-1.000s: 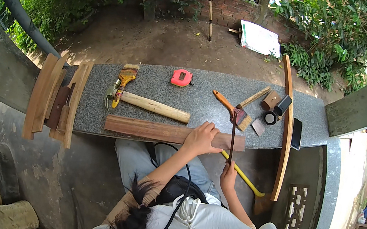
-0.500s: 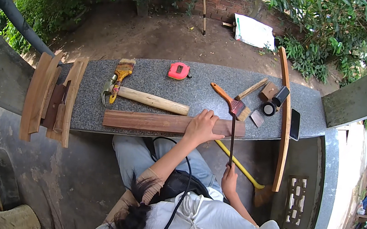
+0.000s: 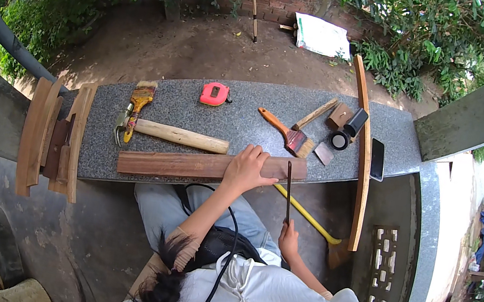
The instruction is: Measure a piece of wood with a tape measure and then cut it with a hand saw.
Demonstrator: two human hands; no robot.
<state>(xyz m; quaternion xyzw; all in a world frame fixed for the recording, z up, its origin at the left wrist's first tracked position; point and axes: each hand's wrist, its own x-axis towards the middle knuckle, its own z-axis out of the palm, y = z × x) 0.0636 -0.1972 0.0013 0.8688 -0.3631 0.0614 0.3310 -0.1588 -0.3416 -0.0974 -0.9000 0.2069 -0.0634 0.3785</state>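
A long brown wooden board lies along the near edge of the grey stone table. My left hand grips it right of its middle, with fingers over the top and the thumb out to the right. In my right hand, below the table edge, is the lower end of a long, thin, dark file-like bar. The bar stands nearly lengthwise to my view, its upper end over the board's right end. Whether the bar touches the wood I cannot tell.
Beyond the board lie a hammer, two paintbrushes, a pink tape measure and a sandpaper-like square. Curved wooden pieces overhang the left end; a long strip and a phone lie right. A yellow-handled broom is below.
The dark bar has been drawn toward me: its upper end was past the board's far edge and is now over the wood. My left hand keeps its place on the board. The whole view has shifted.
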